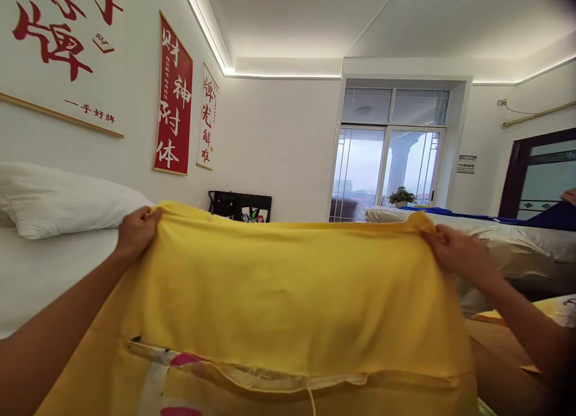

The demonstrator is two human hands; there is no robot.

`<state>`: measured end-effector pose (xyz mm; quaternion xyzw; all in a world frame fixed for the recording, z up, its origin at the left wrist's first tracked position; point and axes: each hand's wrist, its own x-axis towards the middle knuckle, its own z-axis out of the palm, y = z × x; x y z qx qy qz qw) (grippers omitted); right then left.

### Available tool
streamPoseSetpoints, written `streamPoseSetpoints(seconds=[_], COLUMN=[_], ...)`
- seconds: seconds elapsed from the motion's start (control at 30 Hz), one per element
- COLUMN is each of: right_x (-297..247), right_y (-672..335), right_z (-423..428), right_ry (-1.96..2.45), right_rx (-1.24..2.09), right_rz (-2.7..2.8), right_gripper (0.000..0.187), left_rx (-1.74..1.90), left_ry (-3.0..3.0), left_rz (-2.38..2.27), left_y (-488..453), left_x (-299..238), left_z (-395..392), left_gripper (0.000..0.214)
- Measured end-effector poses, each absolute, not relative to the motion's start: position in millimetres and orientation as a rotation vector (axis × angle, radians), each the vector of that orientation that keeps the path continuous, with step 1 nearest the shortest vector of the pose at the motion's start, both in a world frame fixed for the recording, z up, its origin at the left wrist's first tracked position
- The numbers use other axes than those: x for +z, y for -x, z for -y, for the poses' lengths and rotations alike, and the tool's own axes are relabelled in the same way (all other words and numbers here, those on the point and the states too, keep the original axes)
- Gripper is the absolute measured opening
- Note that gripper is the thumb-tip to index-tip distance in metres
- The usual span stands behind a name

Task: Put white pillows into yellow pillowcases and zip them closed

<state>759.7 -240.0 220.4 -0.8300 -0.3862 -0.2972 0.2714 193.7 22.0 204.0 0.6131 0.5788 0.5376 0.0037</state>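
A large yellow cloth cover [288, 296] is stretched wide in front of me, its top edge held up at chest height. My left hand [135, 230] is closed on the cloth's upper left corner. My right hand [454, 251] pinches the upper right corner. Near the bottom, an open slit in the cloth [252, 374] shows white and pink fabric inside.
A white bed with a white pillow [58, 200] lies at the left under red-and-white wall scrolls [173, 98]. A second bed with blue fabric [495, 230] stands at the right. A black rack [240, 206] and glass balcony doors [387, 170] are at the far wall.
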Motion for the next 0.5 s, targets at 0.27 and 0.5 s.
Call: streamPoseSetpoints(seconds=[0.27,0.5], right_x=[113,-122], right_y=[-720,-700], right_z=[137,189], right_ry=[2.356,2.018], right_rx=[-0.825,-0.398], right_rz=[1.102,1.716], right_gripper=[0.056,0.066], left_rx=[1.383,0.649], left_ry=[-2.307,-2.805], left_rz=[-1.828,-1.311], left_y=[-305,-262], left_x=[97,-111], left_z=[-38,6], left_gripper=[0.048,0.053])
